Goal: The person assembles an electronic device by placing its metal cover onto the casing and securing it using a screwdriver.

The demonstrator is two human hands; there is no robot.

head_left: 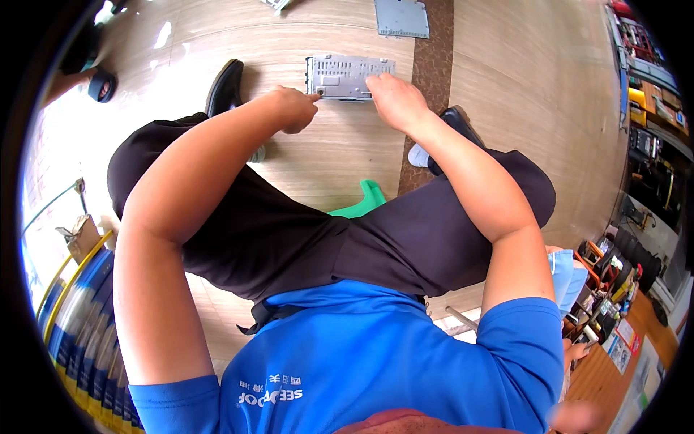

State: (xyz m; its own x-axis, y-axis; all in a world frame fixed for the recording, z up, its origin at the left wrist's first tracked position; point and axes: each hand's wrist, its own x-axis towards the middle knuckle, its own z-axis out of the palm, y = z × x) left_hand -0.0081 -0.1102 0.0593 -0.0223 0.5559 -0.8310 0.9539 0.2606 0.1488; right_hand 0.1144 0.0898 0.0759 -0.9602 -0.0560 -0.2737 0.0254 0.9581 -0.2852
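Observation:
A silver metal unit (347, 72) with slotted vents lies on the tiled floor (332, 152) between the person's shoes. At its left end, my left hand (293, 108) has its index finger stretched to the near left corner, the other fingers curled. My right hand (394, 98) rests on the right part of the unit, fingertips on its top near the right edge. Whether its fingers grip anything small cannot be made out. A flat grey metal plate (403, 18) lies farther off, beyond the unit.
A green plastic piece (369, 199) is on the floor between the legs. Another metal part (277, 4) shows at the top edge. Another person's sandalled foot (103, 84) is at the left. Shelves with tools (650, 108) and a cluttered wooden bench (640, 325) stand at the right.

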